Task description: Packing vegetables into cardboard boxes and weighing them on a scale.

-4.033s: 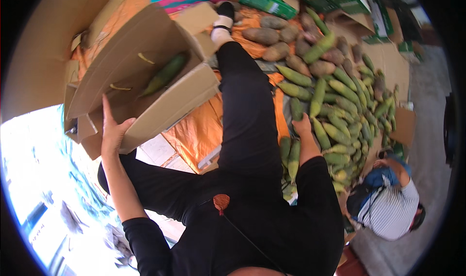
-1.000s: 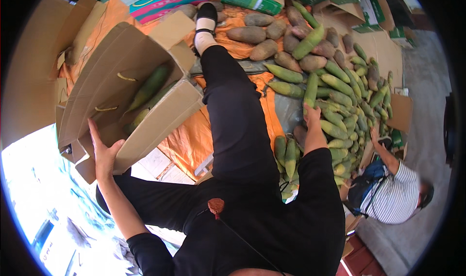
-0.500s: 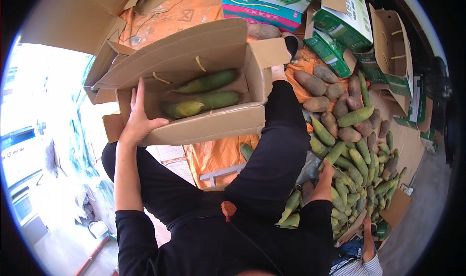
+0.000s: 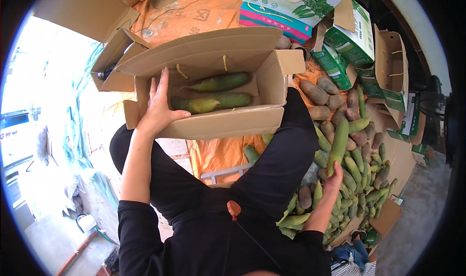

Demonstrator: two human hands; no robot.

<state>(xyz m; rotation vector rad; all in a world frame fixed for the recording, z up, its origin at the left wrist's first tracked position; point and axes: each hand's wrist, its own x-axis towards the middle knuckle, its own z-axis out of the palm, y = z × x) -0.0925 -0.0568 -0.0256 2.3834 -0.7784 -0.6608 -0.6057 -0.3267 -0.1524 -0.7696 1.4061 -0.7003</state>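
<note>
An open cardboard box (image 4: pixel 228 124) with yellow cord handles rests across my thighs. My left hand (image 4: pixel 158 112) grips its left end, fingers against the inside and thumb over the near wall. Inside lie green radishes: one (image 4: pixel 224 83) along the far side, others (image 4: pixel 235 100) nearer, one of them yellowish. To the right of my knee, my right hand (image 4: pixel 333 181) holds a long green radish (image 4: pixel 339 141) by its lower end, raised over the heap. Beneath it spreads a pile of green radishes (image 4: pixel 353 171), with brownish-purple, potato-shaped roots (image 4: pixel 313 91) toward the far side.
Green and white cartons (image 4: pixel 352 38) stand at the far right, beside an open carton (image 4: pixel 391 65). A pink and blue box (image 4: pixel 274 23) is at the back on an orange sheet (image 4: pixel 187 16). Another person's clothed leg (image 4: pixel 357 254) shows at the lower right.
My right hand has lifted the green radish off the heap, and it now points away from me. The view has shifted; my left hand stays on the box.
</note>
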